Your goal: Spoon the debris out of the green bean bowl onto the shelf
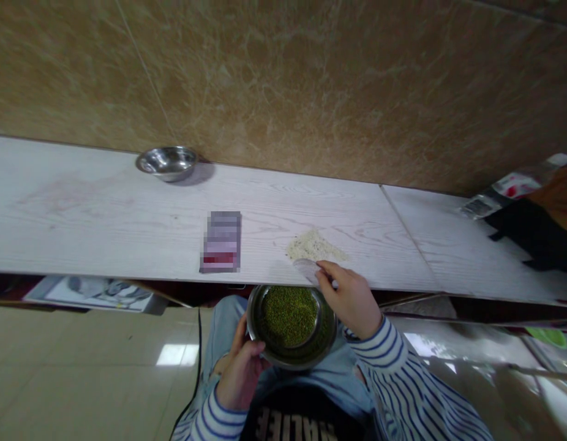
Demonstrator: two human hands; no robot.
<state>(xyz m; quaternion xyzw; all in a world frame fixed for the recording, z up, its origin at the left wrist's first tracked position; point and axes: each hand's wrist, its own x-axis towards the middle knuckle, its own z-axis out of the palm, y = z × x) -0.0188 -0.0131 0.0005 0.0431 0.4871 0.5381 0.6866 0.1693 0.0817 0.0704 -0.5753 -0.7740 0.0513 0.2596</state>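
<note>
My left hand (240, 373) grips the rim of a steel bowl (260, 343) on its near left side and holds it over my lap, just under the table's front edge. The bowl is full of green beans (288, 315). My right hand (352, 300) is closed on a small pale flat piece (306, 269), pinched at the table edge beside a little heap of whitish grains (313, 246) on the white table (81, 214).
An empty steel bowl (168, 162) stands at the back of the table against the tan wall. A blurred-out flat object (221, 242) lies left of the grain heap. Dark clothing and a plastic packet (508, 193) sit at the right end.
</note>
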